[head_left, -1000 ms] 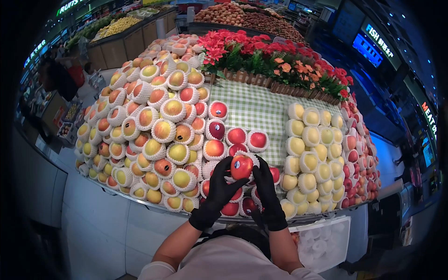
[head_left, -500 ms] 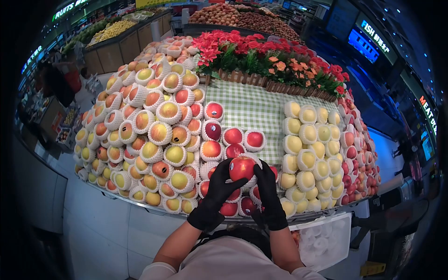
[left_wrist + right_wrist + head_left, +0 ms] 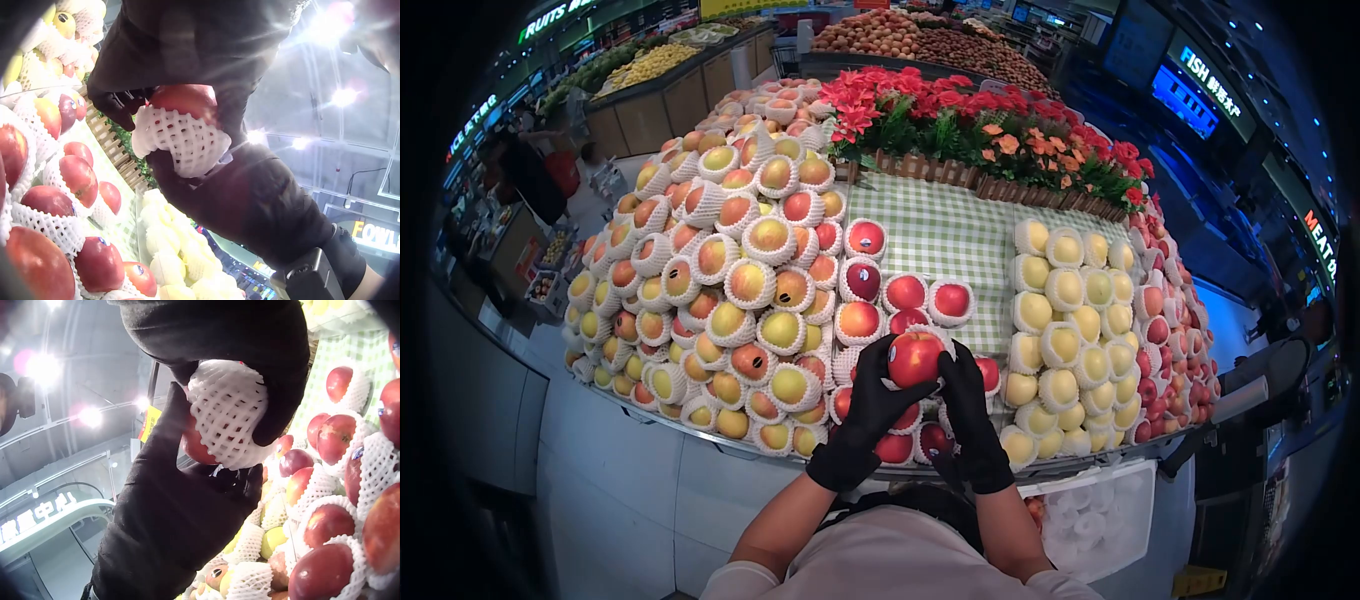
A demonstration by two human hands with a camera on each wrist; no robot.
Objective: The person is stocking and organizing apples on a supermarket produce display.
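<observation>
1. We see our left hand (image 3: 870, 405) and right hand (image 3: 967, 405), both in black gloves, curled round one red apple (image 3: 915, 358) from either side.
2. The apple sits between the two palms, lifted just above the red apples (image 3: 905, 292) stacked on the display beyond our fingers.
3. The wrist views show a white foam net (image 3: 181, 140) round the lower half of the apple, with the red skin bare above it; the fingers (image 3: 284, 381) of the right hand wrap over the net.
4. To the left of our left hand rises a heap of yellow-red apples (image 3: 730, 270), each in its own net.
5. To the right of our right hand stands a block of pale yellow fruit (image 3: 1065, 320), also netted.
6. Ahead of both hands lies a green checked cloth (image 3: 945, 235), and behind it a row of red flowers (image 3: 990, 120).
7. Below our right hand, by the edge of the display, sits a white box (image 3: 1100, 515) of foam nets.
</observation>
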